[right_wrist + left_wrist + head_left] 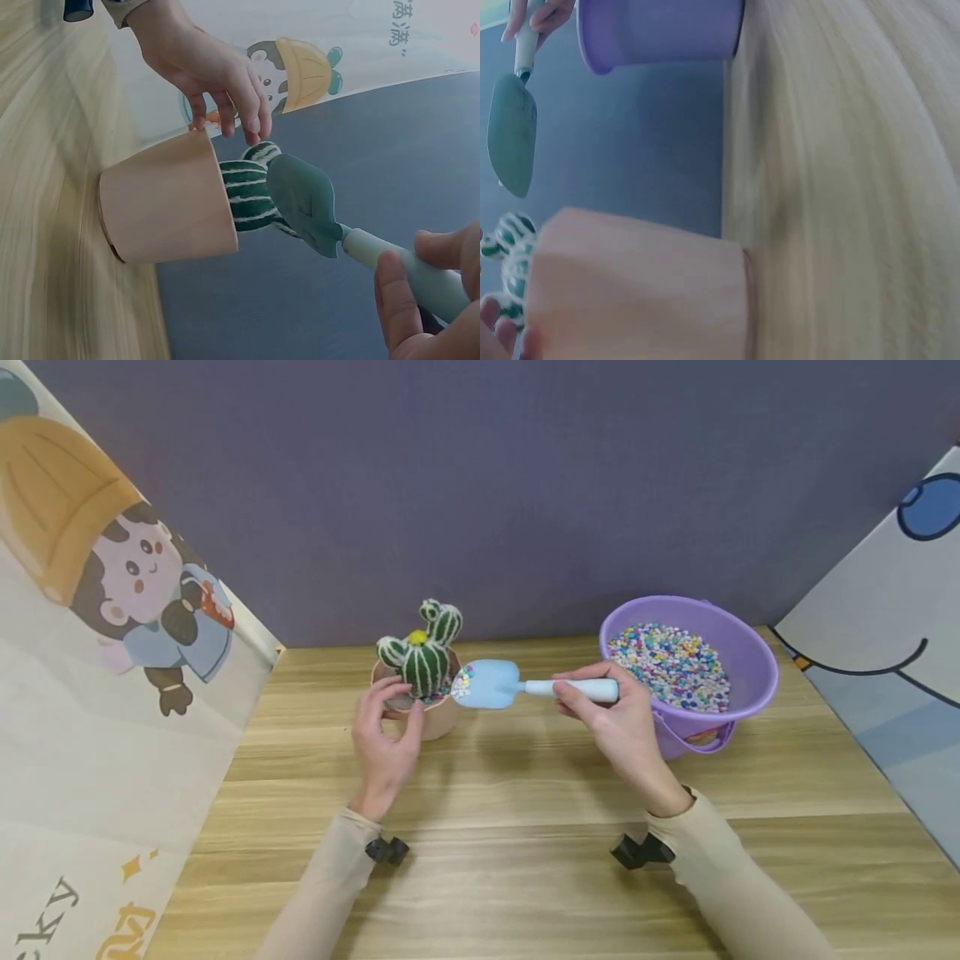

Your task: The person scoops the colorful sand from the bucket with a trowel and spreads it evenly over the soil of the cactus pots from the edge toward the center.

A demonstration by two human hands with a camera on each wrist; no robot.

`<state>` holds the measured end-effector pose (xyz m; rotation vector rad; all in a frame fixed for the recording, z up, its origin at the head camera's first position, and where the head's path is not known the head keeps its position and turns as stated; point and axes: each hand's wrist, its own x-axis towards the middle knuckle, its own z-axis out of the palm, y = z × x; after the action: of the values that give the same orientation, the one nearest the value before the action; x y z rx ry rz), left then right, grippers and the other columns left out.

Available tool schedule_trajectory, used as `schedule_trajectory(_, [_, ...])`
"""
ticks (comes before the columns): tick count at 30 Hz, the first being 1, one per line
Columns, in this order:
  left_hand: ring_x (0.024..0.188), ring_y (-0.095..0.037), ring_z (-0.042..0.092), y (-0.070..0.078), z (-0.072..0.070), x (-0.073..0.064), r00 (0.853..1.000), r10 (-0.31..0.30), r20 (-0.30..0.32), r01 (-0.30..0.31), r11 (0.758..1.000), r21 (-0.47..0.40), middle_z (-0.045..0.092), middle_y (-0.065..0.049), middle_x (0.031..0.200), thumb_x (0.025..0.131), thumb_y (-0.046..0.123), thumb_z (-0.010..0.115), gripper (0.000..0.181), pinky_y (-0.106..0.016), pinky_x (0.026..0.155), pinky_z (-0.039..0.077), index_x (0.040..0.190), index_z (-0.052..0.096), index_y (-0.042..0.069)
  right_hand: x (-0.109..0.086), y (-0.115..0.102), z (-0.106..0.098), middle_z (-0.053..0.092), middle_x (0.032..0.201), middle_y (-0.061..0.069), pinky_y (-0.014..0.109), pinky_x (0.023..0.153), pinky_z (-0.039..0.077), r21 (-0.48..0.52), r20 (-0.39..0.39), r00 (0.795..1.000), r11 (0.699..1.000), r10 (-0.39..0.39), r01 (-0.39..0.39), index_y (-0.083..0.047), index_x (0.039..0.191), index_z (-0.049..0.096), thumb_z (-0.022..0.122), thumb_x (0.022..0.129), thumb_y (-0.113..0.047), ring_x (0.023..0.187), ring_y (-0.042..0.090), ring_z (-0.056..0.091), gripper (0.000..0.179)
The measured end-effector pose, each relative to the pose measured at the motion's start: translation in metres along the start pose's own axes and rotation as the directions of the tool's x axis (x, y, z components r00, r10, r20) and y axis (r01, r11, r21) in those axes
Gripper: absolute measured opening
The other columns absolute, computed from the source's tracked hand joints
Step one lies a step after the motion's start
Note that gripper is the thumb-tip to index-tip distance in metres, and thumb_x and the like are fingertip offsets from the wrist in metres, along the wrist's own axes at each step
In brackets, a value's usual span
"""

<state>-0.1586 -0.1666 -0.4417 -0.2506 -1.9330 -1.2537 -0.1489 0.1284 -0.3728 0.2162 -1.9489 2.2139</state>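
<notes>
Right hand [621,722] pinches the white handle of the blue shovel [487,683] between thumb and fingers, blade pointing left. A few coloured pebbles [462,681] sit bunched at the blade's tip, which hangs above and beside the right rim of the pink pot [441,725], apart from it in the left wrist view. Left hand [382,739] is at the pot's near left, fingers spread around the rim and cactus [425,670]; one fingertip seems to touch the rim, firm pressure cannot be told.

Step in hand looks like tipping pebbles into the pot. Best done by bringing the tip just inside the right rim, low, then tilting slowly; the load sits so far forward that an early dip would likely spill it on the table [495,893]. Light steadying from the left fingers should help if the blade knocks the pot.

In the way: the cactus stands upright and fills most of the pot's mouth, leaving a narrow gap on the right, where some pebbles already show. Left fingers block the near left side.

Farther right, past the right hand, purple bucket [759,672] holds many more pebbles. Dark panel [487,485] stands behind everything; cartoon panel [225,760] at left.
</notes>
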Motion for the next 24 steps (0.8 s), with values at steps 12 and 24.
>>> schedule_trajectory(12, [0.138,-0.036,0.050,-0.020,-0.014,0.006,0.990,-0.135,0.037,0.131,0.986,0.103,0.056,-0.019,0.153,0.090,0.020,0.077,0.053,-0.045,0.100,0.051,0.136,0.062,-0.001,0.018,0.010,0.014,0.080,0.095,-0.012,0.031,0.082,0.067,-0.108,0.027,0.999,0.993,0.044,-0.040,0.004,0.110,0.066,0.083,0.092,-0.004,0.082,0.007,0.078,0.026])
schedule_trajectory(24, [0.149,-0.039,0.040,-0.026,-0.013,0.000,0.958,-0.248,0.142,0.224,0.961,0.161,0.042,-0.017,0.167,0.093,0.024,0.075,0.055,-0.059,0.114,0.045,0.141,0.059,0.002,0.024,0.011,0.020,0.080,0.095,0.002,0.030,0.075,0.068,-0.222,0.082,0.995,0.975,0.050,-0.031,0.002,0.111,0.071,0.085,0.090,-0.011,0.079,0.009,0.078,0.028])
